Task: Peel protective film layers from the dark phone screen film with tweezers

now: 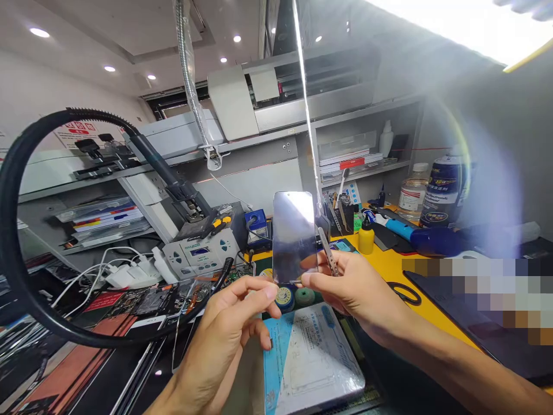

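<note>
Seen from my head, close over my hands [276,311], facing forward and slightly down across the surface [389,265] toward shelves [363,167]; glare probably washes the upper right.

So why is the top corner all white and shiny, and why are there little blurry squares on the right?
In the head view, a bright ceiling light glares at the top right and spreads a pale haze over the grey wall; the shiny dark phone screen panel mirrors that light; a blocky pixelated patch hides something on the yellow bench top; the edges bend from the wide lens.
</note>
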`<state>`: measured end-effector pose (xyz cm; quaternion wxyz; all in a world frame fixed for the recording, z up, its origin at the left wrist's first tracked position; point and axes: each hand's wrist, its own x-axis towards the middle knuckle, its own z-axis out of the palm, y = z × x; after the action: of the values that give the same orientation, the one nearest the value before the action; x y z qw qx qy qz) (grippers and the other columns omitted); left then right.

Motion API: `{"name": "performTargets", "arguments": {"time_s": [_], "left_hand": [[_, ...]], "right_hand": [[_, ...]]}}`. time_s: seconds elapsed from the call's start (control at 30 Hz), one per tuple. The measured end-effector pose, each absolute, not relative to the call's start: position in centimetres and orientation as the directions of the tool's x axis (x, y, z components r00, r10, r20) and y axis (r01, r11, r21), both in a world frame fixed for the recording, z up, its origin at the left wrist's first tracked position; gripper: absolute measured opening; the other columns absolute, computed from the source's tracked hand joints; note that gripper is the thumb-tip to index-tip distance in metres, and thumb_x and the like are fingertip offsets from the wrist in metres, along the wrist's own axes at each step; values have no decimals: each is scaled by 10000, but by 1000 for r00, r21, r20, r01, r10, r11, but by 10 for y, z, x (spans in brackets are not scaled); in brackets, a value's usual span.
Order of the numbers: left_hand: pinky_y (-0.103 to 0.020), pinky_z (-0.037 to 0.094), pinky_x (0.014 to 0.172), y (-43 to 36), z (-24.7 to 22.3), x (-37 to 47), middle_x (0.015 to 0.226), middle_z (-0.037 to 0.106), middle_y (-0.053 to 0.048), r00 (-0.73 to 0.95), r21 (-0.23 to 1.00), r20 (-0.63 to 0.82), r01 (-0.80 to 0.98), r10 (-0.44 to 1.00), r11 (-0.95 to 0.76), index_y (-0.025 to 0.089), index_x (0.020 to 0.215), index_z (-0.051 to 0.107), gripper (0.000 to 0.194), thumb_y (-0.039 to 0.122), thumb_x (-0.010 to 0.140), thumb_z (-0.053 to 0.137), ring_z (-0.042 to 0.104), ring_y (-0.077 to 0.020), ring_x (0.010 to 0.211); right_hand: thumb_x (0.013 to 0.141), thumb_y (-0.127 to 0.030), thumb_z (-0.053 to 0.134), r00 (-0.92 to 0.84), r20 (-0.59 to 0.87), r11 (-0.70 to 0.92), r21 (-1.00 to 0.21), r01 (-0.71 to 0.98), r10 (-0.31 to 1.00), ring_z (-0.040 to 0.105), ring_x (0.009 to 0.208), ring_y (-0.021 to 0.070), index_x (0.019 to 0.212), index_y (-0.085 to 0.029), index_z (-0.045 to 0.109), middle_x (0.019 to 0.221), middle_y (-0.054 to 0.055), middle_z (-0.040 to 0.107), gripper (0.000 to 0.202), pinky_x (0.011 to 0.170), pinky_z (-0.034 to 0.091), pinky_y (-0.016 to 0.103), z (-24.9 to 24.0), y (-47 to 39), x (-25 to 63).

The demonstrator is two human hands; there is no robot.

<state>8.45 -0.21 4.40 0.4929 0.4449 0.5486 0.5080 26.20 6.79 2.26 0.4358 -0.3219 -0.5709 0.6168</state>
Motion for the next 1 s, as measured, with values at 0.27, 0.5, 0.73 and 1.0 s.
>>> {"name": "performTargets", "arguments": {"time_s": [0.27, 0.5, 0.73, 1.0], "left_hand": [[-218, 510, 590, 16, 57, 84, 824, 710, -27, -105, 940, 146, 326, 984, -104, 149, 826, 734, 206, 351, 815, 695, 623, -124, 594], [-190, 527, 618, 11, 54, 94, 766, 708, -14, -150, 918, 214, 368, 965, -147, 163, 766, 733, 138, 263, 836, 668, 653, -138, 653], [-160, 528, 611, 5, 53, 100, 752, 727, 4, -217, 939, 215, 315, 952, -140, 190, 752, 748, 112, 271, 815, 703, 672, -133, 647], [-161, 541, 572, 2, 54, 104, 728, 729, -10, -273, 960, 195, 251, 942, -126, 189, 761, 783, 69, 223, 769, 724, 665, -149, 653]], "right_hand": [[760, -177, 662, -455, 68, 23, -994, -103, 888, 268, 446, 44, 886, -157, 619, 565, -89, 423, 135, 393, 179, 185, 24, 67, 261], [772, -203, 665, -498, 129, 54, -985, -161, 858, 326, 468, 58, 900, -176, 638, 629, -62, 513, 133, 410, 233, 187, 25, 65, 262], [794, -237, 701, -468, 153, 102, -986, -134, 870, 347, 485, 56, 978, -204, 664, 687, -54, 569, 190, 432, 232, 193, 19, 67, 260], [769, -204, 713, -445, 165, 121, -985, -127, 880, 451, 541, 81, 882, -196, 658, 655, -63, 551, 126, 469, 302, 196, 24, 63, 259]]}}
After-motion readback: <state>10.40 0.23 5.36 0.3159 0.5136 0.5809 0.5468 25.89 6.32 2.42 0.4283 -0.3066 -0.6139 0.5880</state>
